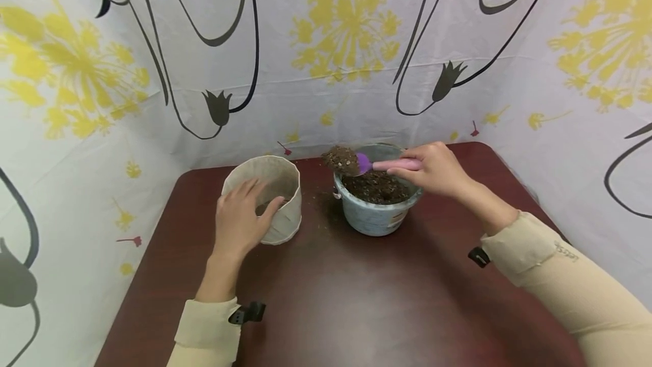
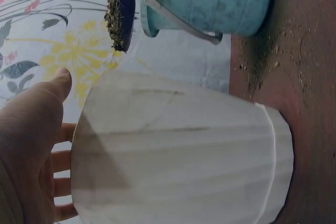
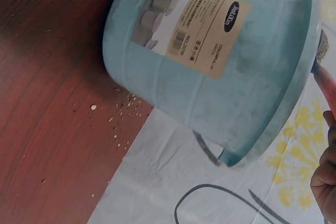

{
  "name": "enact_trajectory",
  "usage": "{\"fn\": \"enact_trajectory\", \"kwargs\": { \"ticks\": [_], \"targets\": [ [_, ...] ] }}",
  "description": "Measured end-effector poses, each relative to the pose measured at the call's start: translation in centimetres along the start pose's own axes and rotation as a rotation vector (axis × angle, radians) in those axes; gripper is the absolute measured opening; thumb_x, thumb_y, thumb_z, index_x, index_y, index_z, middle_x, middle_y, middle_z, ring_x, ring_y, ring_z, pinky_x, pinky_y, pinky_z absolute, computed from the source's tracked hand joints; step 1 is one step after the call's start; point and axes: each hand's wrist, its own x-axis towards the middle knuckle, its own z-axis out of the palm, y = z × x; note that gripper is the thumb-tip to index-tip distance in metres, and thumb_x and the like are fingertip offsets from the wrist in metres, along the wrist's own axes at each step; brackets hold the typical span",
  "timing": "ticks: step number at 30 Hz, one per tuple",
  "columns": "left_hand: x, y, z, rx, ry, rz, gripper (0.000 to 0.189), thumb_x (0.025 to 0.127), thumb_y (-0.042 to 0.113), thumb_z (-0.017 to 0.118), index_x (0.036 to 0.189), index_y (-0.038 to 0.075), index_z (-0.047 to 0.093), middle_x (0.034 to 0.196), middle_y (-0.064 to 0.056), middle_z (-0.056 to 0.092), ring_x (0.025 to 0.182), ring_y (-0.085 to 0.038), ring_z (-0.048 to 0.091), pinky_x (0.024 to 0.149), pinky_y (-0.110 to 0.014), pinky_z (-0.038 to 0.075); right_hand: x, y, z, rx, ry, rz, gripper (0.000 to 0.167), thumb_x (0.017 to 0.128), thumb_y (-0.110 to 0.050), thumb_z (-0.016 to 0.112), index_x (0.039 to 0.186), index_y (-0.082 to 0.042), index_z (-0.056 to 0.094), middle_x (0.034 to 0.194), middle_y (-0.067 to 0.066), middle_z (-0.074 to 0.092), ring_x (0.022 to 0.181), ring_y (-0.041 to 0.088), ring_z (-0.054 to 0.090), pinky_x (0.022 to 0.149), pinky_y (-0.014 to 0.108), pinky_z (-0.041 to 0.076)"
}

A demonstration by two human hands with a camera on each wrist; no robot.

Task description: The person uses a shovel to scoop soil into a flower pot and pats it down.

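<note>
My right hand (image 1: 437, 170) grips the pink handle of a small trowel (image 1: 397, 165) with a purple blade. A heaped scoop of dark soil (image 1: 340, 160) lies on the blade, held over the left rim of a light blue bucket (image 1: 374, 221). More soil (image 1: 379, 187) fills part of that bucket. At the off-white pot (image 1: 286, 224) to the left, my left hand (image 1: 241, 221) hovers with fingers spread over the near rim. In the left wrist view its thumb stands apart from the pot wall, and the fingers pass behind the rim. Some dark soil shows low inside the pot.
Both containers stand near the back of a dark red-brown table (image 1: 356, 299). Loose soil crumbs (image 2: 275, 64) are scattered on it around the bucket. A white patterned cloth (image 1: 326, 112) hangs behind and at both sides. The bucket has a grey handle (image 2: 181, 22) hanging down and a label (image 3: 191, 27).
</note>
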Motion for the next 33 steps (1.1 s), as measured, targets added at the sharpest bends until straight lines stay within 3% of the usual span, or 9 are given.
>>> {"fn": "enact_trajectory", "kwargs": {
  "ticks": [7,23,33],
  "targets": [
    [-0.7,-1.2,-0.7,0.005,0.037,-0.023,0.057,0.098,0.053,0.058,0.134,0.008,0.065,0.143,-0.015,0.057,0.134,-0.036,0.049,0.109,-0.061,0.031,1.1,-0.6,1.0,0.008,-0.027,0.013,0.016,0.084,-0.024,0.084,0.082,-0.009,0.079,0.061,-0.004,0.069,0.047,0.008,0.047,0.048,0.03,0.041],
    [-2.7,-3.4,-1.5,-0.021,0.105,-0.078,0.057,0.097,0.048,0.061,0.134,0.005,0.063,0.144,-0.02,0.056,0.136,-0.042,0.046,0.108,-0.062,0.032,4.2,-2.9,3.1,0.084,-0.048,-0.035,0.019,0.085,-0.027,0.083,0.081,-0.01,0.077,0.066,-0.001,0.07,0.051,0.01,0.049,0.053,0.032,0.044],
    [-3.7,-4.3,-1.1,-0.067,0.139,-0.095,0.054,0.094,0.045,0.068,0.126,0.001,0.068,0.143,-0.022,0.055,0.131,-0.044,0.05,0.106,-0.062,0.038,5.8,-4.8,4.9,0.123,-0.085,-0.042,0.022,0.086,-0.03,0.082,0.089,-0.008,0.08,0.075,0.003,0.075,0.057,0.016,0.06,0.056,0.037,0.05]
  ]
}}
